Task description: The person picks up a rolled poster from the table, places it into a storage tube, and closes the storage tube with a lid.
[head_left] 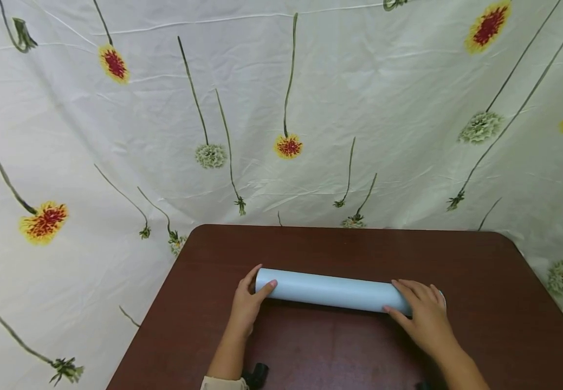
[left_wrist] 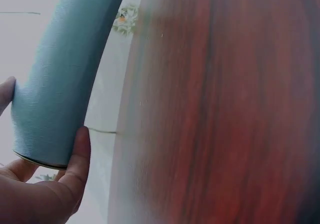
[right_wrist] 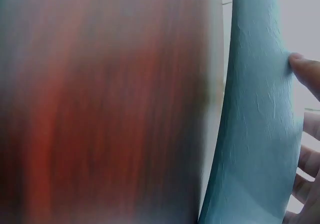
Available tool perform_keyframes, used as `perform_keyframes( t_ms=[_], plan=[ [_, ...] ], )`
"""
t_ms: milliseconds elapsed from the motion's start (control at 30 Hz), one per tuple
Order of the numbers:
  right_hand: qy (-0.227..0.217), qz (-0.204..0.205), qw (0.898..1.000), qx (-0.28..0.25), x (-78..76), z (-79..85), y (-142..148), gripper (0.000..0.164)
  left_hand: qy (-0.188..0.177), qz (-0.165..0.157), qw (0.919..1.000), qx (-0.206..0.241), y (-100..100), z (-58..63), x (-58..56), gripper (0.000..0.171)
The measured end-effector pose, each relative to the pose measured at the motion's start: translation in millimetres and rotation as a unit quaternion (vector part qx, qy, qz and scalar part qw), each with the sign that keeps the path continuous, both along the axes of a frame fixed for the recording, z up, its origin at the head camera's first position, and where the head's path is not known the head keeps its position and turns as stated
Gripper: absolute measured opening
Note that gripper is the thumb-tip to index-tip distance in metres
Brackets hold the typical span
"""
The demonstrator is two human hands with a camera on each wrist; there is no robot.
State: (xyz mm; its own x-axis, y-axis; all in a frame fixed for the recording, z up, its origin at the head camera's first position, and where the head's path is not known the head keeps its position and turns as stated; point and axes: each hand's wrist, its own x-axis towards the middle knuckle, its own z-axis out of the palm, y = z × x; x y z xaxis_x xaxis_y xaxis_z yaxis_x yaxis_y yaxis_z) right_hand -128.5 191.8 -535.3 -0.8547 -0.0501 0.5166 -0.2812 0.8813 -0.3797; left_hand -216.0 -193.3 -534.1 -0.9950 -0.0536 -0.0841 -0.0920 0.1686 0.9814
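A long light-blue roll (head_left: 330,290), its surface finely textured, is held crosswise over the dark brown table. My left hand (head_left: 246,304) grips its left end, with thumb and fingers on opposite sides. In the left wrist view the end rim of the roll (left_wrist: 55,79) shows between thumb and fingers. Close to the other end, my right hand (head_left: 426,319) holds the roll with its thumb on the near side and its fingers over the top. Small creases mark the roll (right_wrist: 260,109) in the right wrist view, where the right fingers are partly cut off by the frame.
The brown table (head_left: 330,346) has rounded far corners. Behind and beside it hangs a white cloth (head_left: 388,97) printed with flowers. A small black object (head_left: 259,374) is near the left wrist at the lower edge.
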Motion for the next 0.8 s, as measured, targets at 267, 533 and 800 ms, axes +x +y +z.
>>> perform_keyframes(
  t_ms=[267,533,800],
  plan=[
    [-0.057,-0.045,0.997,-0.029,-0.1,0.6,12,0.07,-0.038,-0.002,0.9992,0.008,-6,-0.3,0.0,0.085],
    [-0.193,-0.096,0.967,-0.132,-1.3,3.9,18,0.109,-0.05,0.003,0.9982,0.034,-9,-5.6,-2.6,0.082],
    [-0.35,-0.094,0.898,-0.25,-5.9,2.0,32,0.122,-0.058,-0.02,0.9979,0.024,-15,-7.6,-1.7,0.085]
  ],
)
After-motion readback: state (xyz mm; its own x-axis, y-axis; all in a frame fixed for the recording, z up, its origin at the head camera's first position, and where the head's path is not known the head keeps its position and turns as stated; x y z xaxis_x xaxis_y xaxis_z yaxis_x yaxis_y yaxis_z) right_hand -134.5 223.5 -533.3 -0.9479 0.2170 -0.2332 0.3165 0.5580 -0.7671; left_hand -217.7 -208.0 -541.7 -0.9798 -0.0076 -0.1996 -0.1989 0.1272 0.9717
